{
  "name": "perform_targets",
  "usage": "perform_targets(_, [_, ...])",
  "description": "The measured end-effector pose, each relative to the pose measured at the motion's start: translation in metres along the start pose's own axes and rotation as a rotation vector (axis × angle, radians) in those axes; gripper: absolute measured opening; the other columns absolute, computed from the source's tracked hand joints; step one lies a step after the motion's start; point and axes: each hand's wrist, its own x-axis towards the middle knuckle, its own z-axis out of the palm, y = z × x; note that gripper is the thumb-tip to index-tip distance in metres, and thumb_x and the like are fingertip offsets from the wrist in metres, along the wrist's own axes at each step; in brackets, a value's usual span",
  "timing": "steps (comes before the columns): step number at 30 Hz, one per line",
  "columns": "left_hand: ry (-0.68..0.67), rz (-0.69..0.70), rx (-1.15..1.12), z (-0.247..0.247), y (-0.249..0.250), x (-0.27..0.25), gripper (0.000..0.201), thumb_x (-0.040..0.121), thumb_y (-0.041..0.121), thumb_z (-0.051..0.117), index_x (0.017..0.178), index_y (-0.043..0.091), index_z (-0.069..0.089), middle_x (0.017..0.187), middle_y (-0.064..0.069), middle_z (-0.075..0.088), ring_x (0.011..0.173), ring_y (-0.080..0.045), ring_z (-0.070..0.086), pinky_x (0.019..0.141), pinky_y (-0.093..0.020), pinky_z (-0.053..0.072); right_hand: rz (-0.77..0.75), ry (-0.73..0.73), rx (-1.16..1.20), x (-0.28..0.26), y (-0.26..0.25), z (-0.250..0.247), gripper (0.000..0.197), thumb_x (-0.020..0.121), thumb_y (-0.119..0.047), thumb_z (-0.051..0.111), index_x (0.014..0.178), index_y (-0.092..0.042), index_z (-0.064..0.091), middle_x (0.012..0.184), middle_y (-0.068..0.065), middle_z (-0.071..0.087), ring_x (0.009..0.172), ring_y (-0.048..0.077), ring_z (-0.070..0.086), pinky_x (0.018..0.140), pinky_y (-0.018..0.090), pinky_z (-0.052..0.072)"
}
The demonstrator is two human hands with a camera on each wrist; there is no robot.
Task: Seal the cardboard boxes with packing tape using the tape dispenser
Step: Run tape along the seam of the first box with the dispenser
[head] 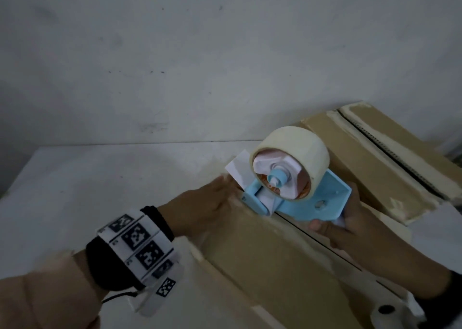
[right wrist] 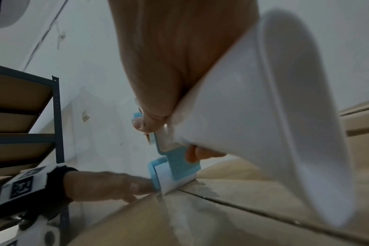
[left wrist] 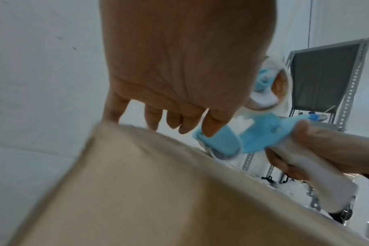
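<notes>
A light blue tape dispenser (head: pixel 300 201) carrying a beige tape roll (head: pixel 292 153) rests nose-down on the far end of the near cardboard box (head: pixel 262 266), over its centre seam. My right hand (head: pixel 355 228) grips the dispenser's white handle (right wrist: pixel 263 116). My left hand (head: pixel 207 203) reaches across the box with straight fingers. Its fingertips (left wrist: pixel 175 124) lie at the box's far edge, right beside the dispenser's nose (right wrist: pixel 158 179). Whether they press the tape end is hidden. A second box (head: pixel 375 163) lies behind to the right, its seam gaping.
The boxes sit on a white table (head: pixel 100 178) against a white wall. In the wrist views, a dark shelf rack (right wrist: pixel 21 116) with cardboard stands to the left and a metal rack (left wrist: pixel 326 74) stands behind the dispenser.
</notes>
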Motion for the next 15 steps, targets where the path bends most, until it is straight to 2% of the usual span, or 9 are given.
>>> perform_targets(1, [-0.009, -0.006, 0.075, 0.005, 0.008, -0.003, 0.053, 0.101, 0.032, 0.017, 0.147, 0.020, -0.007, 0.157, 0.002, -0.010, 0.145, -0.017, -0.006, 0.113, -0.031, 0.024, 0.000, -0.008, -0.009, 0.000, -0.001, 0.000, 0.062, 0.069, -0.047, 0.070, 0.110, -0.020, 0.033, 0.090, -0.011, 0.056, 0.067, -0.015, 0.058, 0.050, 0.007, 0.043])
perform_targets(3, [-0.002, -0.023, 0.211, 0.016, 0.015, 0.001, 0.058, 0.094, 0.041, 0.000, 0.148, 0.019, 0.000, 0.157, 0.003, -0.010, 0.145, -0.020, -0.013, 0.107, -0.033, 0.031, 0.001, -0.021, -0.031, -0.001, -0.002, -0.001, 0.066, 0.063, -0.044, 0.066, 0.113, -0.016, 0.033, 0.088, -0.010, 0.056, 0.066, -0.014, 0.058, 0.050, 0.007, 0.043])
perform_targets(5, [0.112, -0.051, 0.290, 0.025, 0.014, 0.010, 0.085, 0.073, 0.048, -0.017, 0.146, 0.017, 0.015, 0.158, 0.001, 0.005, 0.145, -0.020, -0.001, 0.102, -0.031, 0.030, -0.005, -0.037, -0.046, 0.000, -0.003, -0.002, 0.067, 0.059, -0.043, 0.061, 0.113, -0.017, 0.031, 0.086, -0.011, 0.056, 0.066, -0.016, 0.058, 0.050, 0.007, 0.043])
perform_targets(7, [0.236, -0.080, 0.206, 0.029, 0.018, 0.012, 0.086, 0.072, 0.048, -0.013, 0.141, 0.017, 0.028, 0.152, -0.002, 0.023, 0.140, -0.020, 0.020, 0.098, -0.028, 0.030, -0.010, -0.064, -0.055, 0.001, -0.004, -0.002, 0.064, 0.059, -0.044, 0.060, 0.110, -0.022, 0.028, 0.086, -0.013, 0.055, 0.066, -0.018, 0.056, 0.050, 0.005, 0.042])
perform_targets(8, [0.278, -0.094, 0.127, 0.030, 0.019, 0.013, 0.078, 0.078, 0.048, -0.008, 0.141, 0.020, 0.029, 0.152, -0.001, 0.025, 0.137, -0.019, 0.025, 0.099, -0.028, 0.030, -0.017, -0.072, -0.057, 0.001, -0.005, -0.002, 0.064, 0.059, -0.045, 0.060, 0.110, -0.023, 0.028, 0.087, -0.015, 0.055, 0.067, -0.019, 0.056, 0.049, 0.005, 0.042])
perform_targets(10, [0.295, -0.134, -0.023, 0.028, 0.022, 0.012, 0.052, 0.096, 0.043, 0.007, 0.146, 0.031, 0.019, 0.155, 0.008, 0.019, 0.137, -0.018, 0.029, 0.107, -0.031, 0.030, -0.036, -0.082, -0.076, 0.004, -0.004, -0.002, 0.069, 0.059, -0.048, 0.060, 0.114, -0.022, 0.028, 0.089, -0.017, 0.056, 0.070, -0.018, 0.057, 0.051, 0.006, 0.043])
perform_targets(11, [0.297, -0.157, -0.050, 0.027, 0.024, 0.011, 0.047, 0.099, 0.040, 0.013, 0.146, 0.035, 0.014, 0.155, 0.013, 0.016, 0.135, -0.018, 0.033, 0.107, -0.033, 0.031, -0.046, -0.082, -0.088, 0.005, -0.002, -0.002, 0.071, 0.058, -0.050, 0.059, 0.115, -0.022, 0.029, 0.089, -0.018, 0.056, 0.072, -0.016, 0.058, 0.052, 0.007, 0.045])
perform_targets(13, [0.305, -0.183, -0.026, 0.024, 0.025, 0.011, 0.045, 0.100, 0.037, 0.016, 0.145, 0.037, 0.014, 0.154, 0.015, 0.019, 0.129, -0.021, 0.042, 0.103, -0.036, 0.036, -0.060, -0.091, -0.106, 0.008, -0.002, -0.003, 0.068, 0.061, -0.052, 0.060, 0.114, -0.025, 0.027, 0.092, -0.018, 0.055, 0.076, -0.010, 0.058, 0.058, 0.009, 0.047])
perform_targets(15, [0.319, -0.198, 0.016, 0.020, 0.023, 0.010, 0.045, 0.100, 0.037, 0.016, 0.145, 0.037, 0.017, 0.153, 0.014, 0.025, 0.126, -0.021, 0.045, 0.101, -0.036, 0.038, -0.066, -0.108, -0.100, 0.012, -0.004, -0.003, 0.061, 0.070, -0.045, 0.065, 0.112, -0.029, 0.024, 0.095, -0.016, 0.054, 0.076, -0.008, 0.057, 0.055, 0.007, 0.044])
